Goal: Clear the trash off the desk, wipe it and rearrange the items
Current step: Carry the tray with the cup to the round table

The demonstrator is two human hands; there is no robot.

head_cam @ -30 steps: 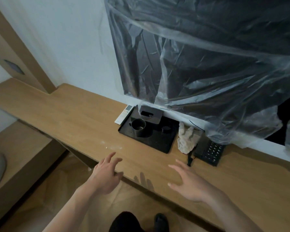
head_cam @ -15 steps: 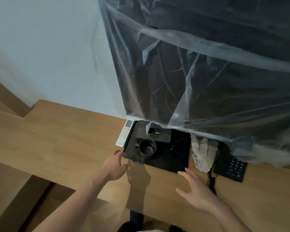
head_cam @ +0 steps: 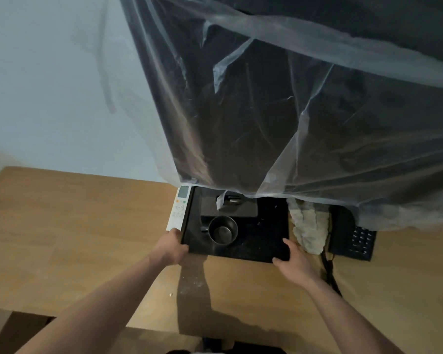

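A black tray (head_cam: 261, 241) lies on the wooden desk (head_cam: 74, 226) against the wall. On it stand a dark metal cup (head_cam: 223, 229) and a black box (head_cam: 229, 208) behind the cup. My left hand (head_cam: 173, 249) grips the tray's front left corner. My right hand (head_cam: 292, 259) grips its front right corner. A white remote (head_cam: 178, 208) lies along the tray's left side. A crumpled white cloth (head_cam: 308, 226) sits just right of the tray. White crumbs and dust (head_cam: 189, 286) speckle the desk in front of the tray.
A large dark screen wrapped in clear plastic film (head_cam: 304, 111) hangs over the back of the tray. A black telephone (head_cam: 353, 238) with a cord (head_cam: 329, 272) sits at the right. The desk's front edge (head_cam: 151, 328) is close to me.
Both hands have moved forward from above the desk's front and now hold the tray's front corners. My head has come closer, over the tray.
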